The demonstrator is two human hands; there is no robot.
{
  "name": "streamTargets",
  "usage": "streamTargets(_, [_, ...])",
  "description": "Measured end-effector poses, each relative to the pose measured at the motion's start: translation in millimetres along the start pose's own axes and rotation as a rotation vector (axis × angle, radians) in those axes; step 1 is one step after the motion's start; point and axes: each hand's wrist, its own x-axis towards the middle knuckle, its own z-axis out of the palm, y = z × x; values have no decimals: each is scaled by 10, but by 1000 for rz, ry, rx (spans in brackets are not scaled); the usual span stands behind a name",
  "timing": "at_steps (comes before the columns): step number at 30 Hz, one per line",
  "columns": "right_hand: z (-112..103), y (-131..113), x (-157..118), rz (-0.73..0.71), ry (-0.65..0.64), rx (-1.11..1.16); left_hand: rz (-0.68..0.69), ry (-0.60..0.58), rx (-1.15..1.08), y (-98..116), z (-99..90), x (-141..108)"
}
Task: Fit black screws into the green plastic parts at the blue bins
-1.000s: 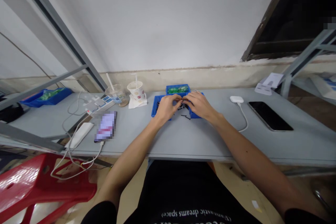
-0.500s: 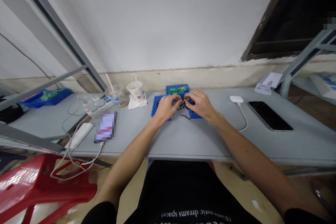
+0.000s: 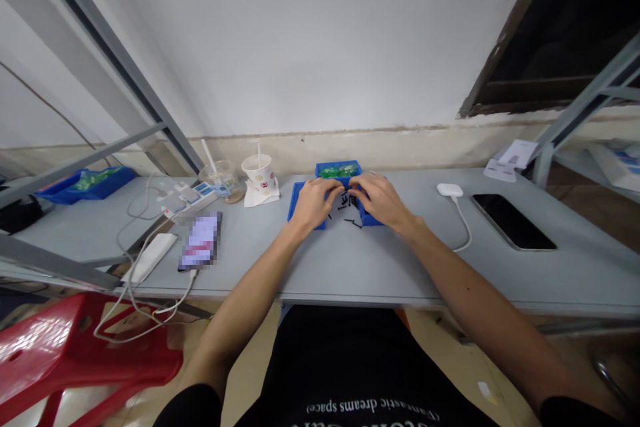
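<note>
My left hand and my right hand meet fingertip to fingertip above the table, both pinched. Whatever is between their fingertips is too small to make out. Below them several small black screw-like pieces lie loose on the grey tabletop. A blue bin stands partly hidden behind my left hand. Another blue bin sits under my right hand, mostly covered by it. Just beyond my fingertips is a third blue bin, holding green packets.
To the left stand a paper cup and a clear plastic cup with straws, a power strip and a phone on a cable. A white charging case and a black phone lie to the right. A red stool is lower left.
Both hands stay nearly in place, with slight shifts of the fingers. More of the black pieces under them shows now.
</note>
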Motion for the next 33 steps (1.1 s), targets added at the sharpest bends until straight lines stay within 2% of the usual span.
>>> streamTargets(14, [-10,-19,12,2,-58,-19,12,-28,-3,20,7,2])
streamTargets(24, [-23,-16,20,-3,-20,-45,39,-53,35,30,3,6])
streamTargets(26, [-69,-23,25,41,50,-50,75,-115,114,44,-14,-5])
streamTargets(30, [-150,6,25,169,256,-105,199,-342,297,102,-18,-46])
streamTargets(33, [-150,55,20,208,355,-156,240,-448,378,157,18,-76])
